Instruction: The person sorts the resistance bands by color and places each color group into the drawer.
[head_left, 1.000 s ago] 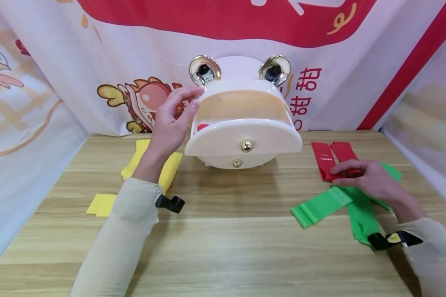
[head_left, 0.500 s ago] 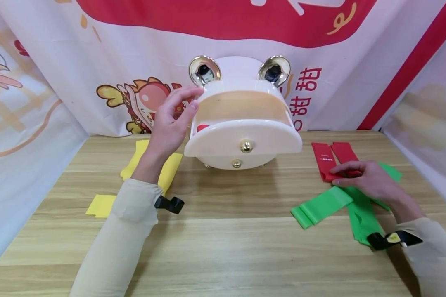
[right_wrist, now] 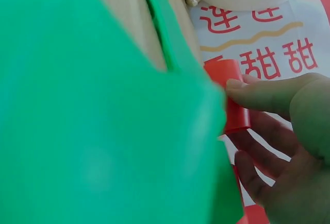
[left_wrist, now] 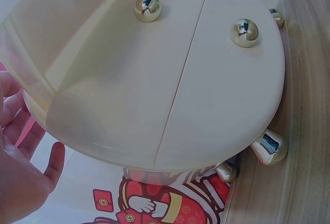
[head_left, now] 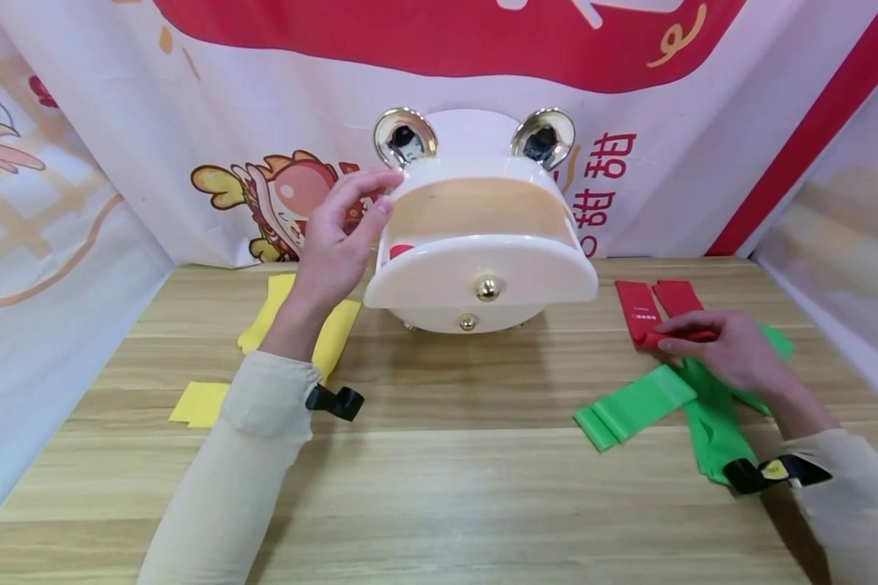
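My right hand [head_left: 739, 353] pinches the near end of a red resistance band [head_left: 635, 305] between thumb and fingers. In the right wrist view, that band's folded end [right_wrist: 237, 116] shows between them. Green bands [head_left: 640, 406] lie below this hand, and one blurred green band [right_wrist: 103, 131] fills much of the right wrist view. My left hand [head_left: 340, 244] is raised beside a white rounded drawer box [head_left: 471, 146], fingers loosely bent at its upper left side. Its top drawer [head_left: 439, 272] is pulled out, with a bit of red [head_left: 401, 251] inside. The left wrist view shows that hand's fingers [left_wrist: 55, 162] by the drawer's edge.
Yellow bands [head_left: 336, 337] lie on the wooden table [head_left: 439, 487] under and beside my left forearm. A second red band [head_left: 676, 298] is next to the pinched one. The printed cloth [head_left: 278, 89] hangs behind the box, with cloth walls at both sides.
My right hand has shifted slightly up and away, drawing the near end of the red resistance band up with it. My left hand and the box stay as they were.
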`<state>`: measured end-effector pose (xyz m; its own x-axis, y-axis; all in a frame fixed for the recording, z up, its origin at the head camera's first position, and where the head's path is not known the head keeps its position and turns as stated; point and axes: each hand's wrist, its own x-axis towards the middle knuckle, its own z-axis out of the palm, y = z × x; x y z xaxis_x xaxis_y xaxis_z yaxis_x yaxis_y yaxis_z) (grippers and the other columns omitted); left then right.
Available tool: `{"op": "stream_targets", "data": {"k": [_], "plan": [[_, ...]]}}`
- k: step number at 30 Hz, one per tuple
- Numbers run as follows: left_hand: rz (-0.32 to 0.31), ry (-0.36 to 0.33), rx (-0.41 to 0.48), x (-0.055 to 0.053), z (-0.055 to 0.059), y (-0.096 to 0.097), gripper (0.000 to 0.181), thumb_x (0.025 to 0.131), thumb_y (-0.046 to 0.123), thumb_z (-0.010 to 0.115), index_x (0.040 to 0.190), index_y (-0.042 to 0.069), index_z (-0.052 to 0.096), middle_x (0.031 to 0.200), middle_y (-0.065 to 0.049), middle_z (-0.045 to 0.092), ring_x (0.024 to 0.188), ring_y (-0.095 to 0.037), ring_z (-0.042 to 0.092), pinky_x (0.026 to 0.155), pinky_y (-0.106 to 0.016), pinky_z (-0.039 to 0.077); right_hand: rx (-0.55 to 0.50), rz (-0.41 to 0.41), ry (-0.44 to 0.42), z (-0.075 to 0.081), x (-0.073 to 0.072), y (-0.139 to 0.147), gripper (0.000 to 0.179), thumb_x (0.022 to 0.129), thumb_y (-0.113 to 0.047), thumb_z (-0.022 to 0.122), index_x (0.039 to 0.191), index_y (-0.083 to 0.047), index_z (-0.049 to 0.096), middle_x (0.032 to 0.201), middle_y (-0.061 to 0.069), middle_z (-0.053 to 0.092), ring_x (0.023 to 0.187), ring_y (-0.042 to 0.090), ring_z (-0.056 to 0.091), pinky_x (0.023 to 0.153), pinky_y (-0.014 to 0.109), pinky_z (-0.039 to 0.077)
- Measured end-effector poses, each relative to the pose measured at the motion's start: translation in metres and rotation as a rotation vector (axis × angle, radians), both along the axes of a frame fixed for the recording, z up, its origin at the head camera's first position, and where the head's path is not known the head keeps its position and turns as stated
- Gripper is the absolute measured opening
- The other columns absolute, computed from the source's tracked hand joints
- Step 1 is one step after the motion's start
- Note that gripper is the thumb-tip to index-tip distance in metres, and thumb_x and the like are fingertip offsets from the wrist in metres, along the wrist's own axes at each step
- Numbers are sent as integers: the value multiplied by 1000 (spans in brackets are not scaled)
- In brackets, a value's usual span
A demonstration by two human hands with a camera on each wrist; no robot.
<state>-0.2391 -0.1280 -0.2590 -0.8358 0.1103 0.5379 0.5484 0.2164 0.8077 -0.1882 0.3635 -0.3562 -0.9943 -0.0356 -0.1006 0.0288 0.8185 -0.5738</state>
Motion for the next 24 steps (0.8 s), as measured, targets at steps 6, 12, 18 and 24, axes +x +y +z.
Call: {"op": "stream_targets", "data": {"k": [6,12,18,24], "plan": [[-5,7,-8,-1,1,0,33,108,24,60,139,15,69,148,4,61,134,-10,54,98,-26,52,-22,-25,90,14,-3,-10,49,102,-44,70,138,-11,70,135,24,62,114,36,49,65,24,51],[4,-3,-21,0,3,0,34,108,27,60,139,17,69,149,5,60,134,-10,53,98,-28,50,-42,-56,195,31,-9,-22,49,104,-43,67,140,-11,69,135,23,66,112,31,56,65,20,53],[1,-1,-12,0,1,1,33,108,26,60,139,17,69,148,5,60,131,-10,54,95,-27,51,-52,-139,369,50,-7,-35,44,102,-46,68,131,-15,76,94,-34,65,86,0,59,64,14,50],[9,3,-18,0,0,0,33,108,25,60,138,16,70,148,5,61,133,-9,54,97,-29,52,-107,-186,367,71,-4,-50,49,100,-52,69,136,-19,73,103,-27,65,95,5,59,67,13,51]]}}
